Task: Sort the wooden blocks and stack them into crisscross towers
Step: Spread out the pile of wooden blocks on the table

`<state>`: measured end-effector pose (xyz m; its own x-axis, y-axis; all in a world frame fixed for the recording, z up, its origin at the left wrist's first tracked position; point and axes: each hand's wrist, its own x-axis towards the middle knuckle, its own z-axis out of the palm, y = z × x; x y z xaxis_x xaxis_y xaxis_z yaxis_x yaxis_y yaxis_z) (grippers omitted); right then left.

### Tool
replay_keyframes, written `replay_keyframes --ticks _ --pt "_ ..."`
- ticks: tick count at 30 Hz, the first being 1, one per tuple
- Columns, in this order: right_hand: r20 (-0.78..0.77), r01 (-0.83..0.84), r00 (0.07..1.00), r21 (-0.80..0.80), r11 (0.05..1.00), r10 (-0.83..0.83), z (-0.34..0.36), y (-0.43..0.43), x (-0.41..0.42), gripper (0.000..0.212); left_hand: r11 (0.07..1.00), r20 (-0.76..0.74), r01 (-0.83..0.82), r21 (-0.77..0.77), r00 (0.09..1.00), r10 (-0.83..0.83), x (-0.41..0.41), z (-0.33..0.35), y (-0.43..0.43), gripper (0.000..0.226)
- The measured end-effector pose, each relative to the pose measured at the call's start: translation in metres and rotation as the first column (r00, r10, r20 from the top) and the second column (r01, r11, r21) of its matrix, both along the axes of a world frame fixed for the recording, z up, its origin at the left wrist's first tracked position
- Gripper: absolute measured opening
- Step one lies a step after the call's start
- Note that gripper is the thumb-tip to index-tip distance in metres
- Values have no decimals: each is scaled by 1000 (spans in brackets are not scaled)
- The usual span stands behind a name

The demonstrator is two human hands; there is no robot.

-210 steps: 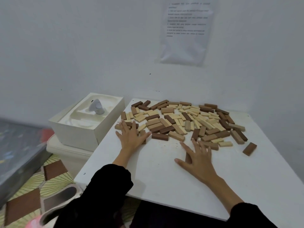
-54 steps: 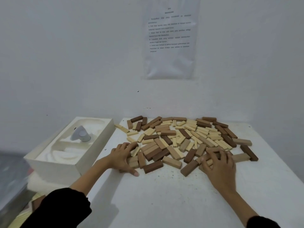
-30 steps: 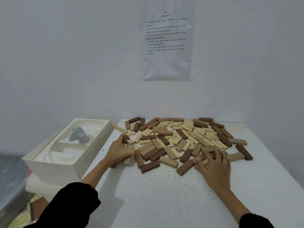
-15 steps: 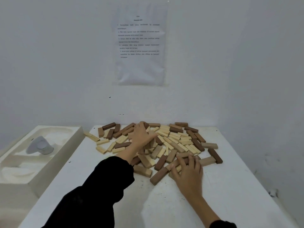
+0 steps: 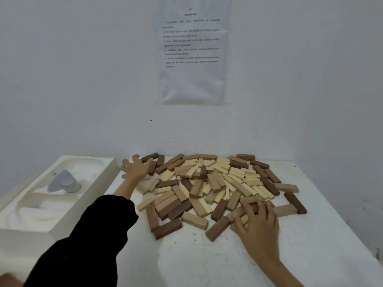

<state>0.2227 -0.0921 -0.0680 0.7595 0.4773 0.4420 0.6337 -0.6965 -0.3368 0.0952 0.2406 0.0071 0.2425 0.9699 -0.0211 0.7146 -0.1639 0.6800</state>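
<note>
A loose heap of wooden blocks (image 5: 209, 183) in pale, tan and dark brown lies flat across the far half of the white table (image 5: 199, 262). My left hand (image 5: 135, 168) is stretched out with fingers spread over the heap's far left corner, resting on dark blocks there. My right hand (image 5: 257, 222) lies palm down on the near right edge of the heap, fingers curled over a few tan blocks. Neither hand has lifted a block. A dark block (image 5: 167, 228) and a tan block (image 5: 194, 220) lie nearest to me.
A white moulded tray (image 5: 37, 214) holding a small grey object (image 5: 64, 182) stands left of the table. White walls close in behind and on the right, with a printed sheet (image 5: 192, 50) taped above the heap. The table's near part is bare.
My left hand has moved from the heap's middle out to its far left corner and spread its fingers. My right hand has stayed on the near right blocks.
</note>
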Motion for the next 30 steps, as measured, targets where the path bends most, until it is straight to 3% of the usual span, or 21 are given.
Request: replay_keyframes --ticks 2,4,7,12,15,22,27,30 --pt "-1 -1 1000 -9 1000 1 1 0 0 55 992 -48 20 -126 999 -26 -9 -9 17 82" --pt "0 -2 1000 -16 1000 2 2 1 -1 55 987 -66 48 -155 996 -58 -11 -16 27 91" --pt "4 -3 1000 -25 1000 3 3 0 -2 54 990 -72 97 -98 992 -104 -2 -21 34 102" --pt "-7 -4 1000 -6 1000 4 3 -1 -2 51 978 -296 209 18 935 -194 22 -29 41 105" --pt "-16 -7 1000 4 1000 7 4 -1 -2 52 976 -341 213 55 922 -182 29 -33 43 114" --pt "-5 1 1000 -25 1000 -1 4 -2 -2 51 957 -284 195 216 950 -130 27 -38 35 92" --pt "-10 5 1000 -15 1000 -5 5 -2 -2 51 975 -235 156 161 965 -116 26 -33 37 72" --pt "-6 4 1000 -23 1000 -4 5 -2 -3 51 969 -122 162 185 982 -141 23 -36 38 60"
